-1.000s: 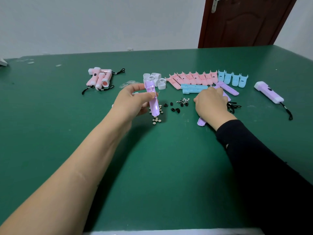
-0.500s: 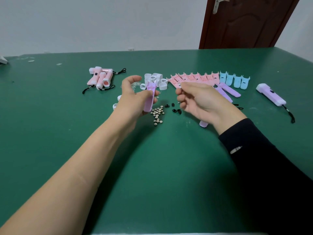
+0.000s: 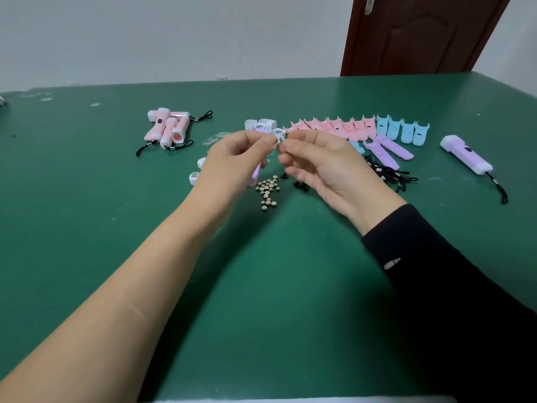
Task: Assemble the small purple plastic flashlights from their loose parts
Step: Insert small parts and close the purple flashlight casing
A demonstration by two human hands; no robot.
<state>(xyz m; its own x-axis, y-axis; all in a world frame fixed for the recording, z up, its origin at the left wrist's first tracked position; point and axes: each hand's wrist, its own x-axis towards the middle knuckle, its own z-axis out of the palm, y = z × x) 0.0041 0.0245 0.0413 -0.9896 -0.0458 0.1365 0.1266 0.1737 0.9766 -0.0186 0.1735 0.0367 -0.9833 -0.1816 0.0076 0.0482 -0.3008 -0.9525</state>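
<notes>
My left fingers grip the purple shell nearly upright above the desk so its top meets my right fingers, which pinch a part too small to name, probably to fit in

Your bare left arm and black-sleeved right arm reach forward; your left hand curls round a purple flashlight body, your right hand pinches thumb to forefinger just beside its fingertips
</notes>
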